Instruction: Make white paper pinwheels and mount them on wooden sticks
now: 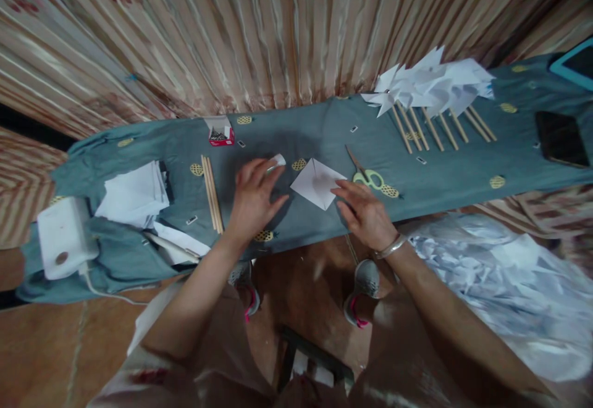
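A folded white paper square (317,184), turned cornerwise with crease lines meeting inside it, lies on the cloth between my hands. My right hand (365,213), with a bracelet at the wrist, has its fingertips at the paper's right corner; the fingers are loosely apart. To the left of the paper is my left hand (257,198), thumb spread away from bent fingers. A small white piece (278,161) shows at its fingertips; whether they touch or grip it is unclear. Scissors (368,176) with light green handles lie just beyond my right hand.
Wooden sticks (212,195), a red box (221,133) of small metal pieces, stacked paper (134,195) and a white device (67,237) with a cable are on the left. Paper pinwheels (430,84) on sticks and a dark phone (562,138) lie right. A plastic bag (509,284) sits below.
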A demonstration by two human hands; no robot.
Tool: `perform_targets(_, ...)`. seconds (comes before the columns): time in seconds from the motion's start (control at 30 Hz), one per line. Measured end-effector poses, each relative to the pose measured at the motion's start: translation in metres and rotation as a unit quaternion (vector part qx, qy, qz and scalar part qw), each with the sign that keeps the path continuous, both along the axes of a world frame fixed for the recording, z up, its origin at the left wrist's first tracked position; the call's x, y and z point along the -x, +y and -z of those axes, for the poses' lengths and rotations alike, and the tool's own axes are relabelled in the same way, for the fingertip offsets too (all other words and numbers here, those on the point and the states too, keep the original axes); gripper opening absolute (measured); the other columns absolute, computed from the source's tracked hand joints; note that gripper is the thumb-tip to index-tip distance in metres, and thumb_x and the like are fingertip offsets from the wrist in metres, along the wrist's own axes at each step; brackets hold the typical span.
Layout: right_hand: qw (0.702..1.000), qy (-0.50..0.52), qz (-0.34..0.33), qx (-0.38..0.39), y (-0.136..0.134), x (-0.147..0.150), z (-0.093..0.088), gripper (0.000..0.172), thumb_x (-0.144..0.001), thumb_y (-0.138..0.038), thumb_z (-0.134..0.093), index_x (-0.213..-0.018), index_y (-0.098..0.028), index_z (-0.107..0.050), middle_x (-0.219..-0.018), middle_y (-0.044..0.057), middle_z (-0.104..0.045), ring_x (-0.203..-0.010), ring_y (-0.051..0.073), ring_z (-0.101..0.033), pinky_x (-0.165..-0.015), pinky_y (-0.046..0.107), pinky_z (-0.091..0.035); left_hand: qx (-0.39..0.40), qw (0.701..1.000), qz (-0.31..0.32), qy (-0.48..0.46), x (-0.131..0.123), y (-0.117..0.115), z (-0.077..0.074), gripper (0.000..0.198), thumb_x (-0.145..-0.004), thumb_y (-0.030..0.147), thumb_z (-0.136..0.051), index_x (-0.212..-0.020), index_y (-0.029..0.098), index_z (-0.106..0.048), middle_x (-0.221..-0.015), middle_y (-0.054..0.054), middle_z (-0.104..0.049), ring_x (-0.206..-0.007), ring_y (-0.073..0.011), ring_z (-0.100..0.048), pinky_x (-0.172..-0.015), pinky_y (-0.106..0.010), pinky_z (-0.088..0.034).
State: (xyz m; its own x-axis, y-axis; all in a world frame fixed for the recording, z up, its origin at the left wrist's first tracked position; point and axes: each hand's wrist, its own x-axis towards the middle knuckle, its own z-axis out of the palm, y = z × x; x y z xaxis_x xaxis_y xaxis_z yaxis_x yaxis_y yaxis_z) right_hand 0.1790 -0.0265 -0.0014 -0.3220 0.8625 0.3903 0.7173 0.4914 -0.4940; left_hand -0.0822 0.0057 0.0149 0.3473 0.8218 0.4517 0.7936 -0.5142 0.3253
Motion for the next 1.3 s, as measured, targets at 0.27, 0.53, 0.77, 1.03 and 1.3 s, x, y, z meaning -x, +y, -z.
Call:
perform_targets(0.27, 0.999, -0.025, -0.02, 0.015, 0.001, -0.001, 0.007, 0.034, -0.091, -0.017, -0.044, -0.119, -0.018, -0.063, -0.132, 0.014, -0.06, -0.125, 0.028, -0.054, -0.106, 0.053, -0.043, 0.009, 0.984, 0.165, 0.071, -0.048, -0.008, 0.013, 0.022, -0.093, 0.024, -0.053, -0.107, 0.017, -0.068, -0.111, -0.011, -0.071, -0.113, -0.0254, -0.058, -0.095, -0.043, -0.046)
perform_targets(0.53, 0.999, -0.023, -0.018, 0.025, 0.004, -0.002, 0.005, 0.032, -0.089, -0.018, -0.046, -0.115, -0.015, -0.065, -0.129, 0.016, -0.063, -0.121, 0.029, -0.056, -0.105, 0.052, -0.044, 0.001, 0.983, 0.172, 0.061, -0.045, -0.004, 0.021, 0.02, -0.094, 0.021, -0.051, -0.1, 0.015, -0.069, -0.105, -0.009, -0.072, -0.104, -0.0216, -0.063, -0.088, -0.036, -0.051)
perform_targets(0.77, 1.0, -0.003, -0.016, 0.021, 0.007, -0.002, 0.002, 0.032, -0.084, -0.017, -0.05, -0.111, -0.017, -0.067, -0.124, 0.014, -0.065, -0.117, 0.03, -0.058, -0.103, 0.053, -0.045, 0.028, 0.983, 0.175, 0.054, -0.047, -0.002, 0.017, 0.021, -0.094, 0.026, -0.052, -0.102, 0.015, -0.069, -0.103, -0.009, -0.072, -0.101, -0.0215, -0.062, -0.088, -0.036, -0.051)
perform_targets(1.03, 0.999, -0.02, -0.018, 0.017, 0.008, -0.003, -0.001, 0.032, -0.083, -0.014, -0.049, -0.109, -0.015, -0.068, -0.122, 0.014, -0.066, -0.114, 0.028, -0.06, -0.103, 0.049, -0.047, 0.001, 0.982, 0.173, 0.074, -0.048, 0.0, 0.018, 0.023, -0.095, 0.025, -0.05, -0.1, 0.015, -0.069, -0.1, -0.008, -0.072, -0.097, -0.0219, -0.063, -0.083, -0.035, -0.051)
perform_targets(1.3, 0.999, 0.02, -0.007, 0.046, 0.006, -0.002, -0.005, 0.031, -0.08, -0.014, -0.052, -0.106, -0.019, -0.068, -0.123, 0.012, -0.066, -0.115, 0.028, -0.06, -0.103, 0.05, -0.045, 0.011, 0.986, 0.155, 0.064, -0.052, -0.002, 0.016, 0.024, -0.096, 0.022, -0.046, -0.095, 0.014, -0.069, -0.094, -0.009, -0.072, -0.093, -0.0209, -0.063, -0.081, -0.034, -0.05)
